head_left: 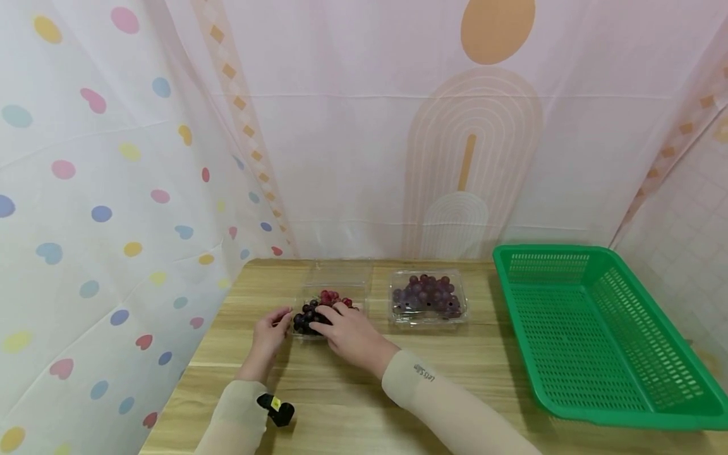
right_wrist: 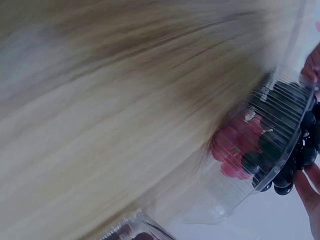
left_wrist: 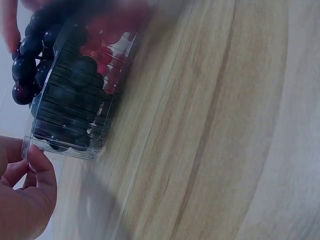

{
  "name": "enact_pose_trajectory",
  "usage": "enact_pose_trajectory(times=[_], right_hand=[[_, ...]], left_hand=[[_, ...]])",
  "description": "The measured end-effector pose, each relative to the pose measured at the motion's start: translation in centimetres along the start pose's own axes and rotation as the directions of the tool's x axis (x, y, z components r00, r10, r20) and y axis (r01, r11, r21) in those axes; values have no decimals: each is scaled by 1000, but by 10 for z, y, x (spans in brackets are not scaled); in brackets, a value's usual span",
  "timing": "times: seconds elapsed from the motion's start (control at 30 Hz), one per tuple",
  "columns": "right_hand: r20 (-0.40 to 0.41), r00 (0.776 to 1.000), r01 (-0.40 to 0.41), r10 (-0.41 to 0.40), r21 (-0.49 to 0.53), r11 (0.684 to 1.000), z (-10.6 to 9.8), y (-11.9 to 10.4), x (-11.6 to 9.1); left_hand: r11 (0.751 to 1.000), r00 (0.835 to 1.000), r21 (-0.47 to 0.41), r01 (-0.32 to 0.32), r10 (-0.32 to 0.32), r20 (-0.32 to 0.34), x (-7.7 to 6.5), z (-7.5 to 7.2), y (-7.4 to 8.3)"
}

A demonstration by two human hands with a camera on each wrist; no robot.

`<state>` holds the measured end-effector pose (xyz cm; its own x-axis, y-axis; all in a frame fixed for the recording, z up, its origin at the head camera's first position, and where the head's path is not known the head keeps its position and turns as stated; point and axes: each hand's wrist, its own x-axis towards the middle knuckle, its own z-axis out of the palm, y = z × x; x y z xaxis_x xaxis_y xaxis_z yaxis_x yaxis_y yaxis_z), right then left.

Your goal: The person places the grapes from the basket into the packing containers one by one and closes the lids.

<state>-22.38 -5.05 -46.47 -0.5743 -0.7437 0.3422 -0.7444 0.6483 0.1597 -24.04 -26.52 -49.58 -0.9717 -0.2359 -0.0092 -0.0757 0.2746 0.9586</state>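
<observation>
A clear plastic clamshell box (head_left: 307, 336) stands on the table with its lid (head_left: 339, 273) folded back. Inside are black grapes (head_left: 304, 319) at the front left and red grapes (head_left: 330, 296) behind. My left hand (head_left: 270, 333) pinches the box's rim at the left corner, seen closely in the left wrist view, where the black grapes (left_wrist: 24, 69) bulge above the rim. From the right, my right hand (head_left: 354, 336) reaches over the box, its spread fingers bent around the black grapes. In the right wrist view a fingertip (right_wrist: 304, 182) touches them. The palm hides part of the fruit.
A second clear box (head_left: 428, 319) holding dark red grapes (head_left: 428, 292) stands to the right, its lid down. Farther right is a large green basket (head_left: 526, 354) with slotted walls. A patterned curtain (head_left: 352, 158) hangs behind the wooden table (head_left: 364, 404).
</observation>
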Motion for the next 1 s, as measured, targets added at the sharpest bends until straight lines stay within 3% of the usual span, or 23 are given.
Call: enact_pose_trajectory(times=[0.17, 0.33, 0.5, 0.6, 0.73, 1.0], right_hand=[[141, 990, 8, 2, -70, 998, 7, -6, -3], [210, 977, -20, 30, -53, 998, 12, -8, -5], [187, 980, -77, 66, 49, 996, 10, -8, -8], [130, 986, -116, 106, 74, 990, 8, -8, -9], [92, 984, -153, 151, 11, 988, 6, -8, -12], [156, 976, -158, 151, 32, 987, 10, -8, -19]], left_hand=[[998, 998, 35, 57, -58, 7, -3, 0, 9], [1000, 1000, -5, 8, -8, -9, -3, -1, 5], [990, 996, -114, -84, 84, -1, -4, -3, 0], [995, 998, -78, -60, 59, -11, -3, -2, 1], [1000, 1000, 13, 25, -25, -8, -1, 1, 5], [999, 999, 26, 43, -43, 8, -2, 0, 8]])
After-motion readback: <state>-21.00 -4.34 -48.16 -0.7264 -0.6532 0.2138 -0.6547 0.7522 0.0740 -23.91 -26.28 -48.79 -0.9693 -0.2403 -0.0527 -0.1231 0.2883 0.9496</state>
